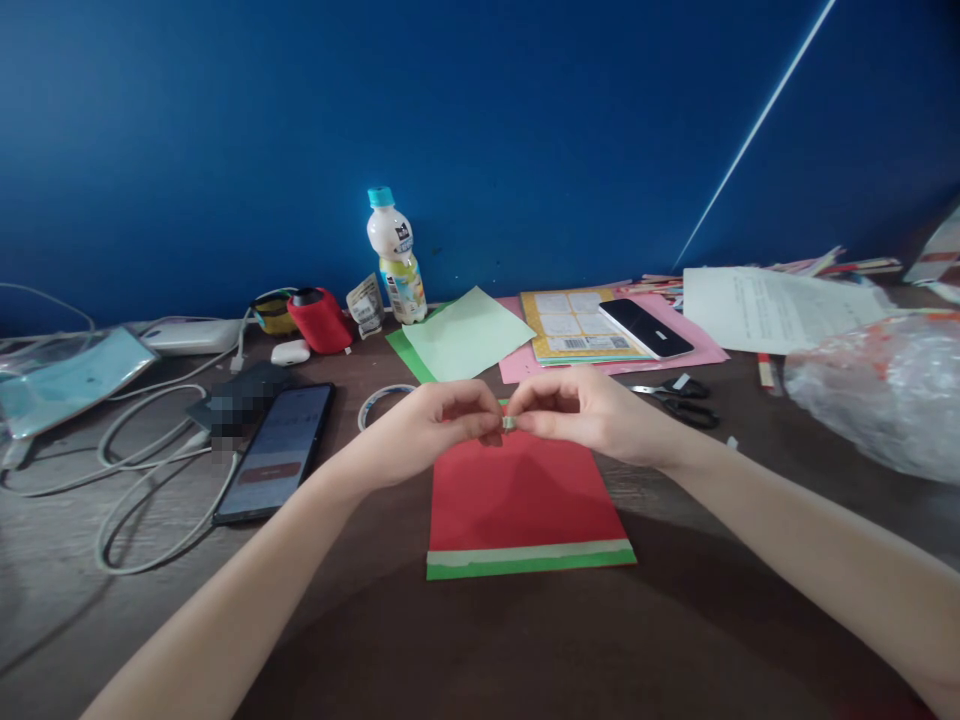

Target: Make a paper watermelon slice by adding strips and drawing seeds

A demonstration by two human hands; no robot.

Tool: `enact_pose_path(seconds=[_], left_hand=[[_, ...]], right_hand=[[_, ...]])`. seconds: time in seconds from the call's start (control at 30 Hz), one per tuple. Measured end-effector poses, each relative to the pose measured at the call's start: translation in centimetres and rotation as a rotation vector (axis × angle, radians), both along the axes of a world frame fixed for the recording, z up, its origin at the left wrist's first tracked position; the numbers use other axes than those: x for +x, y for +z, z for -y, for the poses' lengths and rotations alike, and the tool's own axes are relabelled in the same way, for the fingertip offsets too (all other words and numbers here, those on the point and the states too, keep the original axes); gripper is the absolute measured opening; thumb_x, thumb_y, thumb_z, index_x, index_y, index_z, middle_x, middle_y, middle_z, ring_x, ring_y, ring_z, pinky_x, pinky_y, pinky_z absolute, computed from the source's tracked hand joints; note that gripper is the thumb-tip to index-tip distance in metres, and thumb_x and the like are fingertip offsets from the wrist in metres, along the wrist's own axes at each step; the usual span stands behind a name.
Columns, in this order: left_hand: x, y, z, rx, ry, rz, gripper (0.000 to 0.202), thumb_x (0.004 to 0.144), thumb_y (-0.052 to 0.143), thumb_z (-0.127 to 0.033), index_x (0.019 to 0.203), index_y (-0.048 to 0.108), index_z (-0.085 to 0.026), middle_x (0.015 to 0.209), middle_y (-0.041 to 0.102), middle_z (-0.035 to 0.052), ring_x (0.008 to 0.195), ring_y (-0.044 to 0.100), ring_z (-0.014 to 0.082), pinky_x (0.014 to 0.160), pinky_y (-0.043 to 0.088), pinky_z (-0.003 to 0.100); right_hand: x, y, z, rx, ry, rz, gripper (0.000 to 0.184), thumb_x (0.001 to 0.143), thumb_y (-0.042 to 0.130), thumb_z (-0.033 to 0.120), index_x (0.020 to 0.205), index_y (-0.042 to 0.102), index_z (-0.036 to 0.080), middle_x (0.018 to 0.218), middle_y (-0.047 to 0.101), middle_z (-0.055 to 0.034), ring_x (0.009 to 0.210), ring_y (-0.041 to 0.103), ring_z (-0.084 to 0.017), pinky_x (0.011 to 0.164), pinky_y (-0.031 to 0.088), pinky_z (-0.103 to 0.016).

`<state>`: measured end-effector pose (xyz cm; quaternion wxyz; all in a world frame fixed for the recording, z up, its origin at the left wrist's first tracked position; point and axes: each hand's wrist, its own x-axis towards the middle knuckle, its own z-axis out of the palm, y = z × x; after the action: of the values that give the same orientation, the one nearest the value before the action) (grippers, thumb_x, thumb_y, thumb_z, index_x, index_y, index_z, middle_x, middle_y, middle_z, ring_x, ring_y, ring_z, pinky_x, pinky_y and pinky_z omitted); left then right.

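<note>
Over the red sheet (517, 500), both hands meet with pinched fingertips. My left hand (442, 425) and my right hand (577, 415) grip a small pale piece (509, 423) between them, perhaps a rolled bit of tape; it is too small to name surely. Along its near edge the red sheet carries a pale green strip and a bright green strip. Its far part is hidden behind my hands. Just left of my left hand lies a tape roll (367, 410), partly covered. Scissors (682, 402) with dark handles rest beyond my right wrist.
A phone (277, 450) and looped white cables (112, 450) lie at left. Behind stand a drink bottle (397, 260) and a red cylinder (321, 320). Pale green paper (469, 335), a yellow booklet (574, 320) with a black device (649, 328), and a clear plastic bag (885, 390) lie farther right.
</note>
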<state>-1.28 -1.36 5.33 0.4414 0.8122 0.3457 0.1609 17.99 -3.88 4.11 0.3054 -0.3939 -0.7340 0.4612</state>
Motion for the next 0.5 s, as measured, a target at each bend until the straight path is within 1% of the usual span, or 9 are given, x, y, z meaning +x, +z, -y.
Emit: enact_pose_path(seconds=[0.2,0.33,0.5], left_hand=[[0.13,-0.20,0.09,0.029,0.028,-0.011,0.012,0.080,0.047,-0.025,0.074,0.055,-0.018,0.072,0.062,-0.0037,0.069,0.055,0.0088,0.066,0.039,0.020],[0.13,-0.14,0.17,0.037,0.027,-0.012,0.012,0.079,0.047,-0.023,0.072,0.055,-0.017,0.071,0.063,-0.0039,0.068,0.056,0.0085,0.066,0.039,0.020],[0.14,0.08,0.28,0.039,0.033,-0.027,0.015,0.079,0.048,-0.028,0.071,0.054,-0.017,0.070,0.062,-0.0034,0.067,0.056,0.0097,0.066,0.040,0.021]], right_hand=[[-0.12,-0.15,0.03,0.049,0.010,0.014,0.012,0.079,0.052,0.023,0.082,0.061,0.015,0.075,0.060,-0.0008,0.067,0.052,-0.010,0.059,0.038,-0.022],[-0.27,-0.13,0.19,0.066,0.001,0.023,0.012,0.079,0.051,0.021,0.081,0.060,0.015,0.074,0.060,-0.0005,0.066,0.051,-0.010,0.057,0.036,-0.021],[-0.22,0.01,0.32,0.064,0.001,0.032,0.012,0.079,0.050,0.021,0.080,0.060,0.015,0.072,0.059,-0.0005,0.064,0.050,-0.009,0.055,0.035,-0.021]])
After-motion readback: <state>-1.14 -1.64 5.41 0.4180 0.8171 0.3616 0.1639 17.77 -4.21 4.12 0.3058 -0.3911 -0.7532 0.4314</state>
